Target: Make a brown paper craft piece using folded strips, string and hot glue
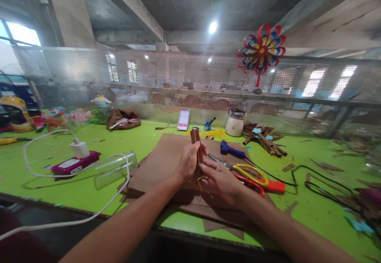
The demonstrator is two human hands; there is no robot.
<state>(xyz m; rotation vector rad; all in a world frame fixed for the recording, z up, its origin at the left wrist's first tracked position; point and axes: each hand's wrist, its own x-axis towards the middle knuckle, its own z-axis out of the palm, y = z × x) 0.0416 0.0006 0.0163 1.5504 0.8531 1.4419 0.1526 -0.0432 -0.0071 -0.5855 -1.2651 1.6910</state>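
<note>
A rolled brown paper tube (pixel 195 135) stands nearly upright between my hands. My left hand (pixel 189 160) is wrapped round its middle. The fingers of my right hand (pixel 218 175) press against the tube's lower part from the right. Thin yellow strands (pixel 199 183) hang at its lower end. Beneath my hands lies a stack of brown paper sheets (pixel 162 156). Beside my right hand are scissors with yellow handles (pixel 253 171), red-handled scissors (pixel 256 187) partly covered by them, and a blue glue gun (pixel 232 149) with a black cord.
On the left are a clear glass cylinder (pixel 116 169), a purple power strip (pixel 76 164) and a white charger (pixel 79 149) with a looping cable. A phone (pixel 183 120), a small blue jar (pixel 207 125), a white jug (pixel 235 124) and brown paper rolls (pixel 269 142) stand behind.
</note>
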